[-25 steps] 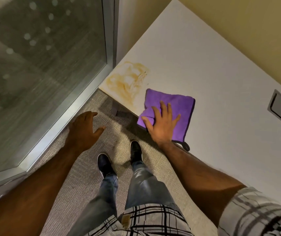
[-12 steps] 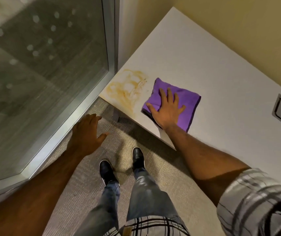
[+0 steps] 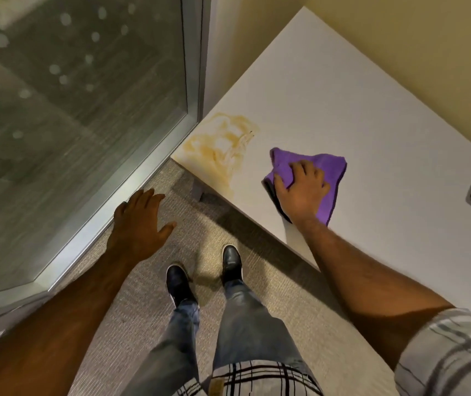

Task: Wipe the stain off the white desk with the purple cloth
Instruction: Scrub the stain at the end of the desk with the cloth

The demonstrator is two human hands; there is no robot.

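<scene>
My right hand (image 3: 300, 192) presses down on the purple cloth (image 3: 325, 178), fingers curled and bunching the fabric against the white tabletop (image 3: 343, 104). The cloth sits near the front edge, just beside the stain (image 3: 220, 144) but apart from it (I see bare white between them). That stain is a yellow-brown smear at the tabletop's near left corner. My left hand (image 3: 140, 221) hangs over the carpet (image 3: 257, 287) with fingers spread, gripping nothing, close to the glass panel (image 3: 71, 110).
</scene>
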